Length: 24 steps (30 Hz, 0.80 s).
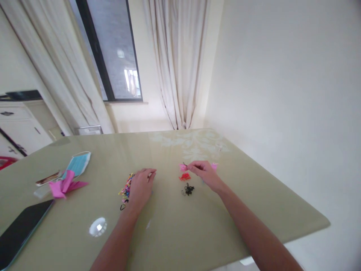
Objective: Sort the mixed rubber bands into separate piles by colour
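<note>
My left hand (pixel 141 188) rests beside and partly over a heap of mixed-colour small rubber bands (pixel 128 186). Its fingers point right, slightly curved and apart from the thumb, with nothing visible in them. My right hand (pixel 205 173) pinches a small dark rubber band (pixel 184 163) between thumb and forefinger. Just under those fingertips lies a pink cluster of bands (pixel 182 168). Nearer me are a red pile of bands (pixel 185 176) and a black pile of bands (pixel 188 189). More pink bands (pixel 214 166) show behind my right hand, which partly hides them.
On the table's (pixel 169 233) left lie a blue face mask (pixel 78 165), a folded pink paper (pixel 66 185), a brown strip (pixel 47 178) and a dark phone or tablet (pixel 24 231). A wall (pixel 282 94) borders the right side; curtains (pixel 180 64) hang behind.
</note>
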{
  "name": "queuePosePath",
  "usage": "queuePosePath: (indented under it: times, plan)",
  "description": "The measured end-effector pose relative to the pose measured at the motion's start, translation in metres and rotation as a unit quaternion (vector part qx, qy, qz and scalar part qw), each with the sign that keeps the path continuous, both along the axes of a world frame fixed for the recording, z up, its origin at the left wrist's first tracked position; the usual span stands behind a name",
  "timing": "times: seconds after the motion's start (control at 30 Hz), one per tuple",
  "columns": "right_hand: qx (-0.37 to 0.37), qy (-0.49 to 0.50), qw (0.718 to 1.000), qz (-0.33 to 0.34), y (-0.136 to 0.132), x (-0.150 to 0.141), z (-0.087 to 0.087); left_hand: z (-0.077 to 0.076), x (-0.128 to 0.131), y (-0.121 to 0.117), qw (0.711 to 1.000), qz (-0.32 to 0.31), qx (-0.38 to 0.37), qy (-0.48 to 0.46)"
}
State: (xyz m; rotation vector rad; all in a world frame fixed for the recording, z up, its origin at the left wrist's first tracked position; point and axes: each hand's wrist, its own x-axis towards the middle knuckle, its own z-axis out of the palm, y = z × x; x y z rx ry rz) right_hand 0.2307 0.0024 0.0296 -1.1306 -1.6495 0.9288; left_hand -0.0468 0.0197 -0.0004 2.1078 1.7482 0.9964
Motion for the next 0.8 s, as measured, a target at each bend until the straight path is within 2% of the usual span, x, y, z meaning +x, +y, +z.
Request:
queuePosePath:
  times: [0.07,0.17,0.23,0.33,0.57,0.8]
  plan:
    - [0.000,0.001,1.000,0.018,-0.002,-0.004,-0.001,0.002,0.012,-0.004,0.991,-0.064,-0.021,-0.112]
    - [0.007,-0.003,0.999,0.045,-0.005,-0.010,-0.005,0.004,0.032,-0.013,0.952,-0.162,-0.083,-0.245]
    - [0.010,-0.024,0.998,0.064,-0.007,-0.014,-0.009,0.006,0.041,-0.017,0.928,-0.187,-0.105,-0.306]
    - [0.008,-0.058,0.995,0.080,-0.008,-0.018,-0.015,0.008,0.045,-0.021,0.906,-0.184,-0.118,-0.363]
    - [0.043,-0.080,0.994,0.062,-0.014,-0.025,-0.018,0.010,0.045,-0.025,0.892,-0.200,-0.175,-0.367]
    - [0.125,-0.140,0.982,0.002,-0.020,-0.031,-0.015,0.002,0.049,-0.025,0.905,-0.182,-0.186,-0.337]
